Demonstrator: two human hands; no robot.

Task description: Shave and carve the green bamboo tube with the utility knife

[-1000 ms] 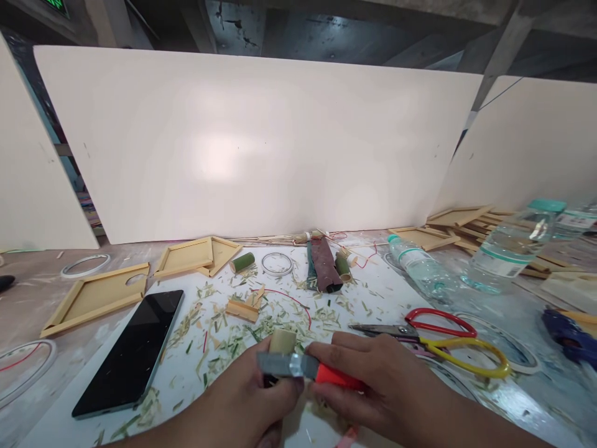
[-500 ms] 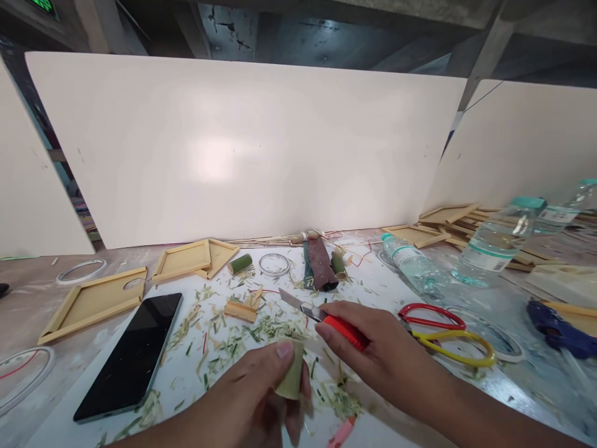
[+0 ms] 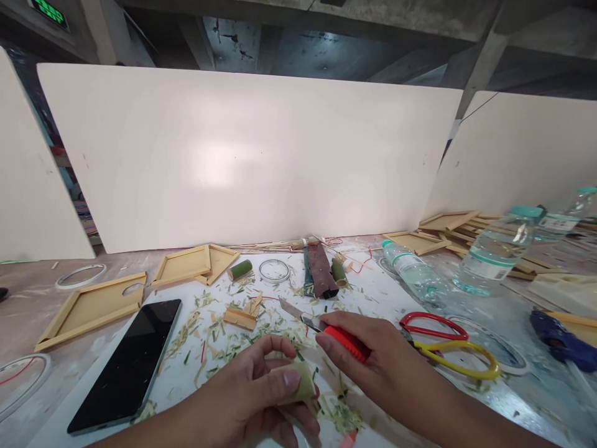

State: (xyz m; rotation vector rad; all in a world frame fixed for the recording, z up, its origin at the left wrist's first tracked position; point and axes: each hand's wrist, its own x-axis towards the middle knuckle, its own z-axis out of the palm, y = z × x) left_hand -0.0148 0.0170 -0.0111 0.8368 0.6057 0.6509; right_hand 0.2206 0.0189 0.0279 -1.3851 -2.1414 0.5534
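Note:
A short, pale green piece of bamboo (image 3: 304, 384) lies tilted in my left hand (image 3: 265, 392), held between thumb and fingers with the index finger lifted off it. My right hand (image 3: 373, 348) is wrapped round the red handle of a utility knife (image 3: 342, 339). The knife's blade is out and points up and to the left, apart from the bamboo. Green and pale shavings (image 3: 280, 333) are strewn over the white board (image 3: 373, 298) under both hands. A small split bamboo piece (image 3: 240, 316) rests among them.
A black phone (image 3: 125, 367) lies at the left, near wooden frames (image 3: 93, 308). Behind are a green bamboo piece (image 3: 240, 270) and a brown tube (image 3: 321, 270). Scissors (image 3: 448, 345), water bottles (image 3: 497, 249) and a blue glue gun (image 3: 562, 336) occupy the right. A white panel (image 3: 261, 162) stands at the back.
The bamboo piece has turned in my left hand, from nearly upright to tilted, and the left index finger has lifted. My right hand still holds the knife in nearly the same place.

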